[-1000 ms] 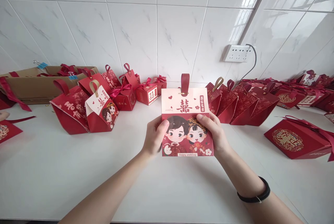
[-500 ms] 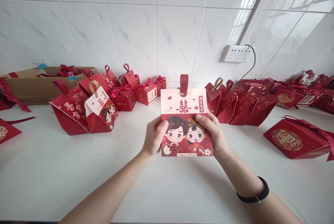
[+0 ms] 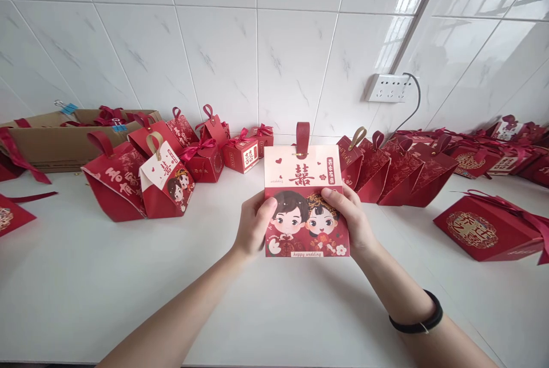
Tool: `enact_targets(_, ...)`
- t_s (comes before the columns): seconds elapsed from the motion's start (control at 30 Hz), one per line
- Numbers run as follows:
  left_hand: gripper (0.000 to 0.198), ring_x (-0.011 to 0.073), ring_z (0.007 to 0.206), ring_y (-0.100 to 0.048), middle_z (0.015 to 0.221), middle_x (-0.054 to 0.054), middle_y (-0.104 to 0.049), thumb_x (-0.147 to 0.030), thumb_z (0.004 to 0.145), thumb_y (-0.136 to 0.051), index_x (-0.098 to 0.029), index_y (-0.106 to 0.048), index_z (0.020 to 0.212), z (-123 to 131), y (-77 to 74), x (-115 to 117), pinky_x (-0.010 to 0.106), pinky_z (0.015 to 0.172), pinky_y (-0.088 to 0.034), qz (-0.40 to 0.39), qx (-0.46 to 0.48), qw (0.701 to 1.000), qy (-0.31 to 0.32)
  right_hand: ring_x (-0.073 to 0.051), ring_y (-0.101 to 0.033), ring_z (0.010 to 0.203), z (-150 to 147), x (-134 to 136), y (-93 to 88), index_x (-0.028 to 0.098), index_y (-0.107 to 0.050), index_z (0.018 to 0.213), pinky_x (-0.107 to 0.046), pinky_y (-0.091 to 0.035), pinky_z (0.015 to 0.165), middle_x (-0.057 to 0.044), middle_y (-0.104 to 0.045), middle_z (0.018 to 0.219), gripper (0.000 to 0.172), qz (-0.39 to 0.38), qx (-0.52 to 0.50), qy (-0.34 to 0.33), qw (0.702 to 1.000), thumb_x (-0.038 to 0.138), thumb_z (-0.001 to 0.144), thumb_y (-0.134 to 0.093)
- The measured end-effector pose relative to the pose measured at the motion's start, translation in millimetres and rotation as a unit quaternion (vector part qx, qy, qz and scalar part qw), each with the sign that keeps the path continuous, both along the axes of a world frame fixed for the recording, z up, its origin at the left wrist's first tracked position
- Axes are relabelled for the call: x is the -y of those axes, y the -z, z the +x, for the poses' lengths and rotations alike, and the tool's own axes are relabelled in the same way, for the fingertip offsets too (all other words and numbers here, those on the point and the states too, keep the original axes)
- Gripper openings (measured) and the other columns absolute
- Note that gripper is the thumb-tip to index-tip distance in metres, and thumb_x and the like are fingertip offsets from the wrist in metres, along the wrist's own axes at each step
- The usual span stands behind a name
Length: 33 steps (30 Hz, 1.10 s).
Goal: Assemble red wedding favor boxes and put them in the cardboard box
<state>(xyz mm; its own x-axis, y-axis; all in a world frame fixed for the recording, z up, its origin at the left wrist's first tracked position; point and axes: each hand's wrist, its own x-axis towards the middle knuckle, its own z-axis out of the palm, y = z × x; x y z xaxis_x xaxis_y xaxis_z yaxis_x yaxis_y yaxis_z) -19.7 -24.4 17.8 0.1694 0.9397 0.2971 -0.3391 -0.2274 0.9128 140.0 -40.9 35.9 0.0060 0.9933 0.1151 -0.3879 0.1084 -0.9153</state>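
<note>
Both hands hold up a red and cream wedding gift box (image 3: pixel 306 202) in the middle of the view. Its front shows two cartoon figures and the words "happy wedding", and a dark red strap loop stands up from its top. My left hand (image 3: pixel 254 225) is closed on the left side, thumb on the front. On the right side my right hand (image 3: pixel 354 219) grips the box the same way, its thumb across the front's upper corner. The other fingers are mostly hidden behind the box. A black band (image 3: pixel 422 319) circles my right wrist.
On the white table (image 3: pixel 214 299) stand red gift boxes (image 3: pixel 114 176) at left and more boxes (image 3: pixel 398 174) at right. A ribboned box (image 3: pixel 484 228) lies nearer on the right. Behind at left is a cardboard carton (image 3: pixel 43 148). A power strip (image 3: pixel 388 88) is on the tiled wall.
</note>
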Motion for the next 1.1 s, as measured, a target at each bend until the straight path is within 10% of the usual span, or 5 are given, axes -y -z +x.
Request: enact_targets(1.1, 0.044, 0.0286, 0.079, -0.068, 0.086, 0.011, -0.071, -0.054, 0.073, -0.065, -0.012, -0.067, 0.086, 0.0, 2.6, -1.8, 0.035, 0.065, -0.055, 0.002, 0.018, 1.000, 0.021, -0.027, -0.071, 0.080, -0.1, -0.4, 0.8, 0.026, -0.064, 0.095, -0.037, -0.059, 0.066, -0.002, -0.074, 0.096, 0.030, 0.005, 0.018, 0.001, 1.000, 0.041, 0.070, -0.074)
